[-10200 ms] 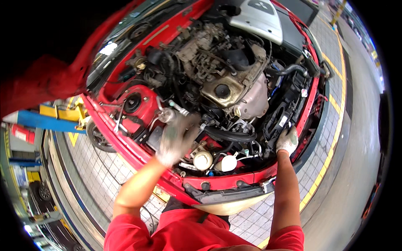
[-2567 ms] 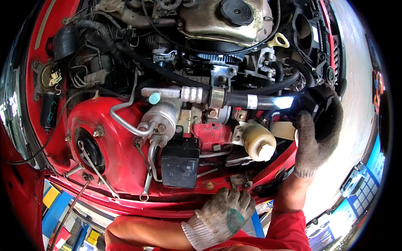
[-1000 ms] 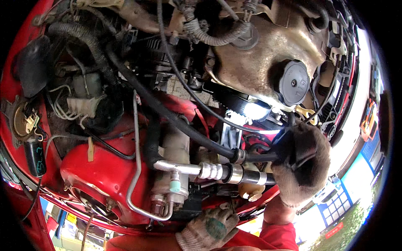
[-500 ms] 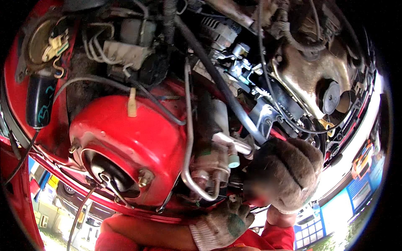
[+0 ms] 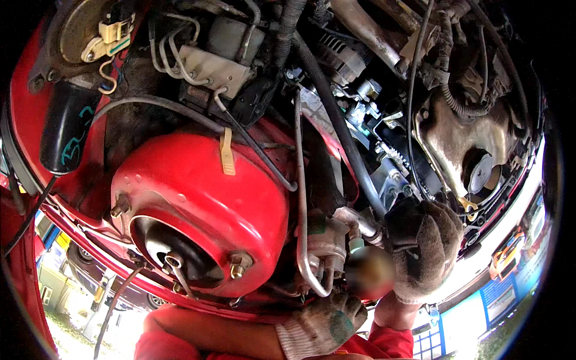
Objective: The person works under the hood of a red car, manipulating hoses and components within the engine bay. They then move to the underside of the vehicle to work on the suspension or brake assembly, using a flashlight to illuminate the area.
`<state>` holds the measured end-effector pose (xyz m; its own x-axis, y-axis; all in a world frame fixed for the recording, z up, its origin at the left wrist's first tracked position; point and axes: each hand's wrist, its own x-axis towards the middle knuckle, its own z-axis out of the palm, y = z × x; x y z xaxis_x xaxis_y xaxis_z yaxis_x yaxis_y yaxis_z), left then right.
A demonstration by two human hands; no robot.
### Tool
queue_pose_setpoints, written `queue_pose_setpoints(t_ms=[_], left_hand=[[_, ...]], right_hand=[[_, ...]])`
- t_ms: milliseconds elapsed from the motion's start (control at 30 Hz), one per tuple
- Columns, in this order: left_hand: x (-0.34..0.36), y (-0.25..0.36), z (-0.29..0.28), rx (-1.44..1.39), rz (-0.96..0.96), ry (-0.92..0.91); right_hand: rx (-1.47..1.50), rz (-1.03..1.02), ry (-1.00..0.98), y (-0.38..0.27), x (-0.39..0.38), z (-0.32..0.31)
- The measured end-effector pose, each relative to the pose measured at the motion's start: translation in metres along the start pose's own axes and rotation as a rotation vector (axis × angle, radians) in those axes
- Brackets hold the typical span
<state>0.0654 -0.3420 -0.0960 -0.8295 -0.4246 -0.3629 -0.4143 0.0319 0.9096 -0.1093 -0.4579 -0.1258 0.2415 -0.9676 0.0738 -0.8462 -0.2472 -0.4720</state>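
Note:
My left hand [image 5: 333, 321], in a pale knitted glove with a green patch, rests low at the front edge of the red bodywork. Its fingers are curled, and whatever they hold is hidden. My right hand [image 5: 425, 249], in a soiled grey-brown glove, reaches into the engine bay with fingers bent. It is beside the lower end of a black hose [image 5: 339, 123] and near a metal bracket [image 5: 393, 183]; its fingertips and anything in them are out of sight. Left of it stands a silver cylindrical canister [image 5: 329, 245] with bent metal pipes. A blurred patch covers the spot between canister and glove.
A red strut tower [image 5: 201, 180] with protruding bolts fills the middle left. Beyond it are a metal valve block [image 5: 215, 67] with pipes and a black cylinder [image 5: 69, 129]. A brown metal cover [image 5: 447, 135] lies far right; a thin black cable [image 5: 411, 114] hangs before it.
The view has shifted, so the engine parts sit farther right and slightly lower. My right hand stays by the hose end, its fingers turned slightly; my left hand has barely moved.

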Motion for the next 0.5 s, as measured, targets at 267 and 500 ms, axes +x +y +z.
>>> queue_pose_setpoints(t_ms=[267, 500], left_hand=[[0.006, -0.003, -0.009, 0.009, 0.000, 0.000], [0.012, -0.004, -0.020, -0.003, -0.013, 0.003]], right_hand=[[-0.066, 0.067, -0.081, -0.009, 0.004, -0.007], [-0.090, 0.079, -0.133, -0.016, 0.011, -0.008]])
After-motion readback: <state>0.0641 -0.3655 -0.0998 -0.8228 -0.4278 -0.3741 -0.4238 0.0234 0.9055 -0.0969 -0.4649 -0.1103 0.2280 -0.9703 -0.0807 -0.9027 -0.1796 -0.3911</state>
